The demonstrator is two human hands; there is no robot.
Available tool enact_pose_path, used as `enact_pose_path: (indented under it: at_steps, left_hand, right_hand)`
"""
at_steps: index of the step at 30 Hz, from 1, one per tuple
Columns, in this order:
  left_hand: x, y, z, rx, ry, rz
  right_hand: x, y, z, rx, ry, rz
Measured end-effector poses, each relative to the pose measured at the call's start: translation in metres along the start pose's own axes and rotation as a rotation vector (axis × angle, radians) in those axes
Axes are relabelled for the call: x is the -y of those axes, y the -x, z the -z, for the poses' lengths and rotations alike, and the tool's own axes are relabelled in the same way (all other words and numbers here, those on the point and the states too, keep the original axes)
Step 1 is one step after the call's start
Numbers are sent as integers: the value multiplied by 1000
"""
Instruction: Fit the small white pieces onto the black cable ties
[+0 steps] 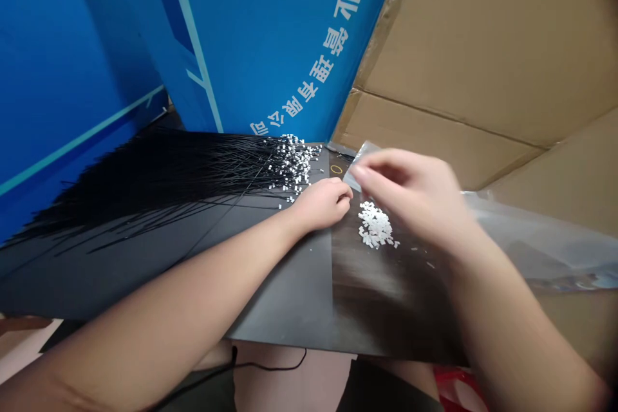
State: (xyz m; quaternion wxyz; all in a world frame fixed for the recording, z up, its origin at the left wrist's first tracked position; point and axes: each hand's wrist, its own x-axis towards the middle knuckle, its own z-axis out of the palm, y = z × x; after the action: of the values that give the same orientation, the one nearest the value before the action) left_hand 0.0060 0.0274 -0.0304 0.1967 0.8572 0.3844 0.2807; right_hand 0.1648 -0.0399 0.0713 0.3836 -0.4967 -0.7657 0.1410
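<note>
Bag (363,156) beyond the white pile (375,226), pinched by our right hand (418,193), needs steadiness; our left hand (326,203) curls, contents unclear.

The worktop (290,309), grey at left and dark brown at right, carries black strands (159,174) with white ends (297,159), a yellow loop (337,173) and heaped white pieces (375,225).
</note>
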Motion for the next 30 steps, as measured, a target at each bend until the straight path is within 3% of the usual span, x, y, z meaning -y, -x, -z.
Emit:
enact_pose_path:
  at_steps: [2,5,8,12,17,22,30]
  left_hand:
    - [0,0,-1,7,1,3]
    - [1,0,-1,19,-12,20]
    - [1,0,0,18,-13,24]
    - [1,0,0,31,16,54]
    - [0,-1,-1,40,35,66]
    - [1,-1,-1,44,51,68]
    - [2,-3,-2,42,43,96]
  right_hand:
    - [-27,-52,-19,72,373,-142]
    - [-69,-110,-47,333,810,-328]
    - [-94,-134,-66,423,891,-410]
    - [-107,-138,-74,438,895,-463]
    - [-118,-136,-67,420,839,-460]
    - [-120,-135,-58,485,747,-409]
    - [-138,-138,-59,445,723,-464]
